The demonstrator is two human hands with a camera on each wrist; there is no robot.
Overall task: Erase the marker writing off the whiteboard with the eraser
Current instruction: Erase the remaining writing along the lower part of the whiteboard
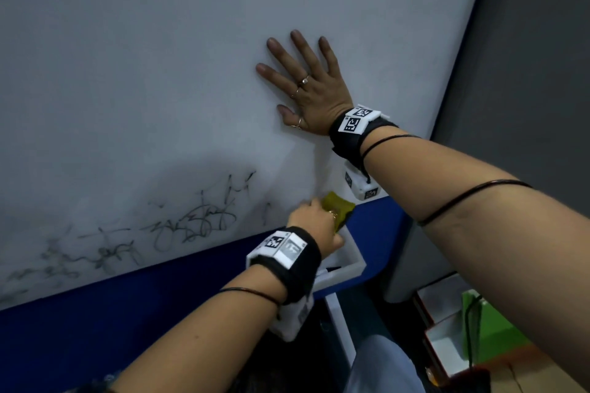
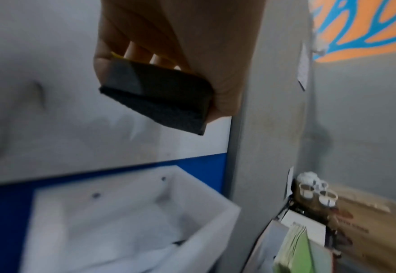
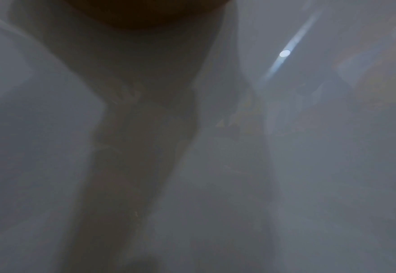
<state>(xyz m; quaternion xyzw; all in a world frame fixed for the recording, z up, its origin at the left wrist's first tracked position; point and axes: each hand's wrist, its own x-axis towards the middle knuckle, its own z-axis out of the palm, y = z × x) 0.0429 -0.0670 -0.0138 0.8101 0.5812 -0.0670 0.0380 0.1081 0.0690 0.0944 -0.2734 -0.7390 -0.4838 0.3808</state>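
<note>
The eraser (image 1: 339,208) is sitting in the left hand (image 1: 314,226), fingers and thumb curling round its yellow back so the dark felt face is pointing away from the palm, ready (by my reading) to be laid on the board (image 1: 223,41). It is hovering at the board's lower right corner, just above the white tray (image 1: 351,260) from which it probably came; whether the felt is touching the board I cannot tell. The writing (image 1: 191,220), a smudged black scrawl, is lying at about 9 o'clock from the eraser and trailing off toward 8 o'clock along the blue frame (image 1: 127,297), so most of the wiping looks undone. The right hand (image 1: 306,86) is pressing flat on bare board at about 12 o'clock from the eraser, fingers spread and straight, holding nothing, most likely steadying the board or the person.

The head view is giving the layout and the scrawl. The left wrist view is showing what the head view hides: the felt face and the fingertips (image 2: 156,59) wrapping the back. The right wrist view is showing only dim, blurred board surface (no fingers to read).
</note>
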